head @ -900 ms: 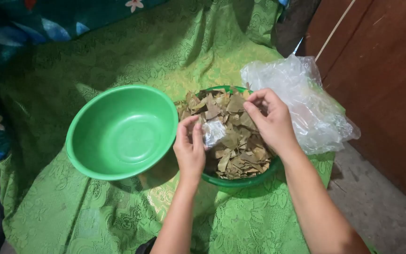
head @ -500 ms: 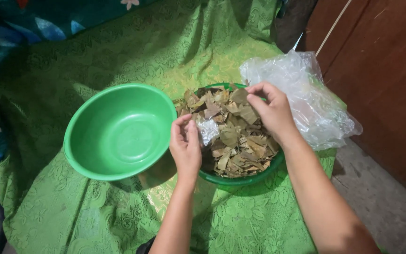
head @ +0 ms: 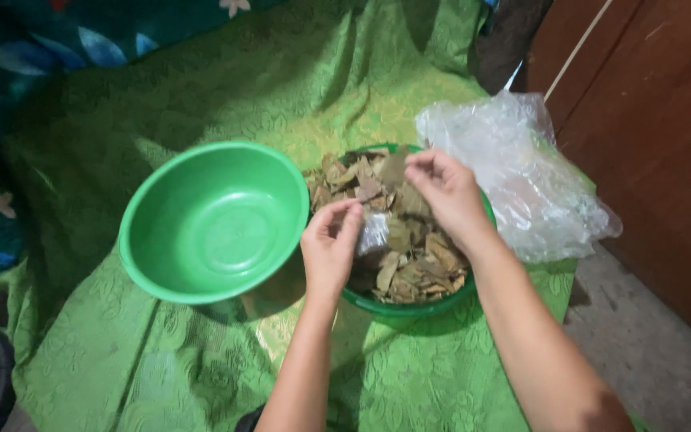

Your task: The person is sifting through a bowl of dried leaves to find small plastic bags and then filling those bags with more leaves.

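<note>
Leaves (head: 409, 256) fill the bowl (head: 409, 304) directly under both hands, so I'd keep the work low over it to let loose bits drop back in. My left hand (head: 331, 250) has its fingers (head: 349, 218) pinched on a pale scrap (head: 373, 234), and my right hand (head: 448, 192) pinches one leaf (head: 411, 200). I'd part them gently, with the empty bowl (head: 213, 220) just left of the fingers and the plastic bag (head: 521, 172) to their right.

Both hands raised, left hand (head: 331, 250) and right hand (head: 445, 190) with fingertips pinched
</note>
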